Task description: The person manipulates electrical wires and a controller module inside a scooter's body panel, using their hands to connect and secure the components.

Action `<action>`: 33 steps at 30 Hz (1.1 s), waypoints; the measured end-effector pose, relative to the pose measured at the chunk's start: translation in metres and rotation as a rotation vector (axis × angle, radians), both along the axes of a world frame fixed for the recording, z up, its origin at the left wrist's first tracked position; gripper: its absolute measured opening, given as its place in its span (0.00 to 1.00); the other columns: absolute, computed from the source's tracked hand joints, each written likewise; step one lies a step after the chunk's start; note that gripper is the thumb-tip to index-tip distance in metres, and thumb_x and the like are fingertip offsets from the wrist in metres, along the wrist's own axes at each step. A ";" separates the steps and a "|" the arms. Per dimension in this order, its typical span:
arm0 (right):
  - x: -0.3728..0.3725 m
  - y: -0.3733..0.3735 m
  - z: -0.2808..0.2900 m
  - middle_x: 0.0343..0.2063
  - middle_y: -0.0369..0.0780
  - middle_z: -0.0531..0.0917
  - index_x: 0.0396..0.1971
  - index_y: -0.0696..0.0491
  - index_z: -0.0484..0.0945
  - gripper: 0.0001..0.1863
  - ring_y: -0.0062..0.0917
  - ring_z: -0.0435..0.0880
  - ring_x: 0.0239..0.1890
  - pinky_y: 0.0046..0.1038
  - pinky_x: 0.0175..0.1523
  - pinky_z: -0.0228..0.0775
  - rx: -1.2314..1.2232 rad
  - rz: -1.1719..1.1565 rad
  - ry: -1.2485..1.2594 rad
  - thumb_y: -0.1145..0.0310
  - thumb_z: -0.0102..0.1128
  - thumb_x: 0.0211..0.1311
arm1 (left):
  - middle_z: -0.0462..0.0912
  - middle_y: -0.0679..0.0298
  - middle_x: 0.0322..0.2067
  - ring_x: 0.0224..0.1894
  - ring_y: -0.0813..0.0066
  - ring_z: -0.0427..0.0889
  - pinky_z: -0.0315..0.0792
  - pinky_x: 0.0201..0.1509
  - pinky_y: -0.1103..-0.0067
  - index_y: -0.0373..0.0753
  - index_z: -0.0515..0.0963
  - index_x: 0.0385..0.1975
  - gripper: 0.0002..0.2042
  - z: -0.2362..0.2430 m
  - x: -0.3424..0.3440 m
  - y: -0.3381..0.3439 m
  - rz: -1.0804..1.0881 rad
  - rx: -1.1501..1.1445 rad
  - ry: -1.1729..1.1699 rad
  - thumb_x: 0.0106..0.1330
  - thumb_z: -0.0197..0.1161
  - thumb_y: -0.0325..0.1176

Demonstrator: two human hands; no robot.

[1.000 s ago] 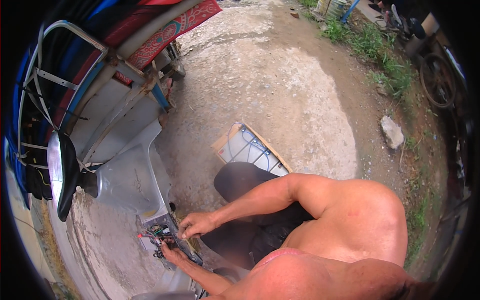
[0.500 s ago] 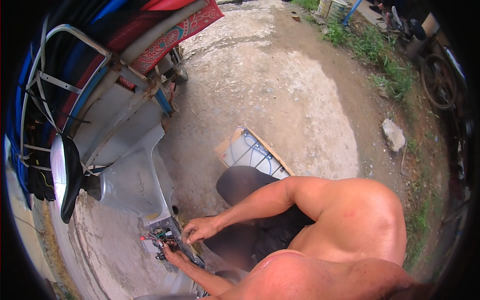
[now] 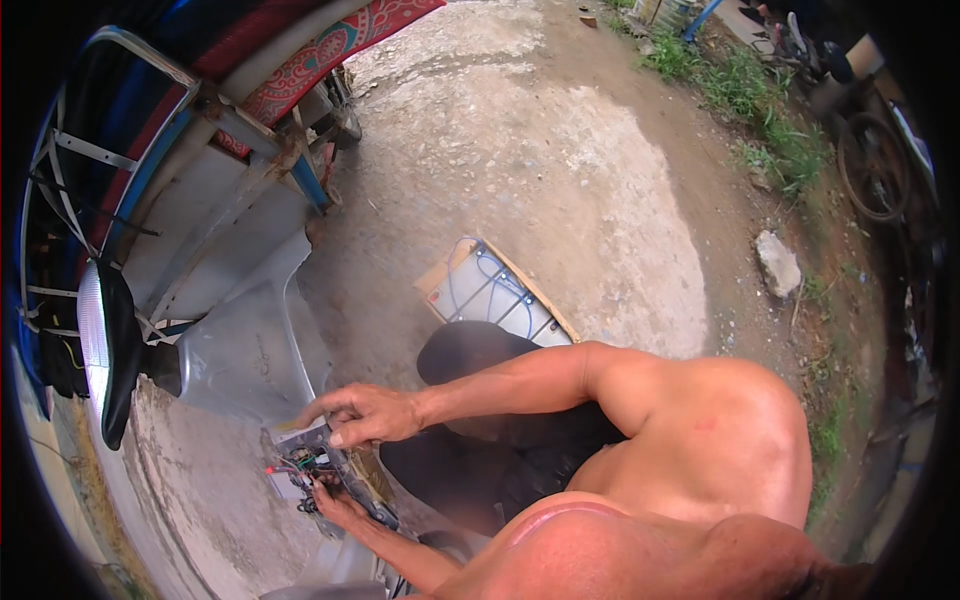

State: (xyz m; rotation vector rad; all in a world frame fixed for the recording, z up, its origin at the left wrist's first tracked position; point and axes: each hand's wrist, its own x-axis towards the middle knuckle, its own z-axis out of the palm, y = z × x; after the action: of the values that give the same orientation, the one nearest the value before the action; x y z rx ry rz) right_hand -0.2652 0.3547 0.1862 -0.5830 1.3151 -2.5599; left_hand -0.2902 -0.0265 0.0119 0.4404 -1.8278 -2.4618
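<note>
My right hand [image 3: 360, 414] is raised over the upper edge of an open metal compartment [image 3: 350, 470] on a grey vehicle body, fingers apart and loosely bent, index reaching left. My left hand [image 3: 335, 500] is lower, its fingers closed at a tangle of wires and connectors [image 3: 310, 460] in the compartment; what it grips is too small to make out. A silver box-like part [image 3: 286, 484] with red at its top sits beside the wiring. The grey moulded panel [image 3: 240, 340] rises above the compartment, near a black-backed lamp [image 3: 100, 340].
A tarp-covered vehicle frame [image 3: 150, 160] stands at left. Beyond my dark-clothed knee lies a shallow cardboard-edged box [image 3: 560, 325] with grey blocks and blue cables on the concrete. A stone [image 3: 777, 262], weeds [image 3: 760, 130] and a wheel [image 3: 875, 165] line the right side.
My right hand has moved up and left from beside the compartment to over its top, its fingers spreading. My left hand stays at the wiring. The view has shifted slightly.
</note>
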 end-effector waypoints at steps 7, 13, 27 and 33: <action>0.033 0.125 0.109 0.16 0.31 0.71 0.76 0.54 0.46 0.50 0.14 0.63 0.14 0.19 0.26 0.57 -0.389 -0.511 0.404 0.43 0.60 0.65 | 0.78 0.64 0.33 0.36 0.72 0.75 0.70 0.43 0.76 0.34 0.77 0.39 0.10 -0.001 -0.007 -0.003 -0.062 0.004 -0.034 0.73 0.60 0.36; 0.046 0.132 0.117 0.14 0.29 0.71 0.75 0.56 0.50 0.47 0.09 0.65 0.15 0.14 0.22 0.57 -0.438 -0.641 0.584 0.45 0.57 0.65 | 0.79 0.64 0.36 0.39 0.72 0.76 0.71 0.46 0.76 0.35 0.78 0.42 0.10 0.003 -0.002 -0.002 -0.081 0.026 -0.004 0.72 0.60 0.36; 0.047 0.139 0.121 0.15 0.30 0.72 0.74 0.57 0.53 0.46 0.10 0.67 0.16 0.15 0.24 0.59 -0.435 -0.662 0.569 0.46 0.58 0.65 | 0.81 0.64 0.41 0.43 0.74 0.78 0.71 0.50 0.77 0.33 0.77 0.49 0.11 -0.008 0.006 -0.015 -0.032 -0.138 0.011 0.69 0.60 0.27; 0.034 0.152 0.126 0.15 0.32 0.74 0.74 0.57 0.53 0.44 0.11 0.66 0.14 0.15 0.21 0.58 -0.446 -0.636 0.644 0.49 0.57 0.65 | 0.81 0.62 0.41 0.43 0.72 0.78 0.70 0.51 0.76 0.32 0.77 0.47 0.11 0.006 0.007 0.004 -0.047 -0.231 0.027 0.69 0.59 0.28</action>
State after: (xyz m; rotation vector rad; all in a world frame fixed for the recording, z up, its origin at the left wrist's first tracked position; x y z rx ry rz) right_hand -0.2315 0.5071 0.3118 -1.3498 1.2263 -3.4085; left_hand -0.2833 -0.0227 0.0184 0.3516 -2.1007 -2.2336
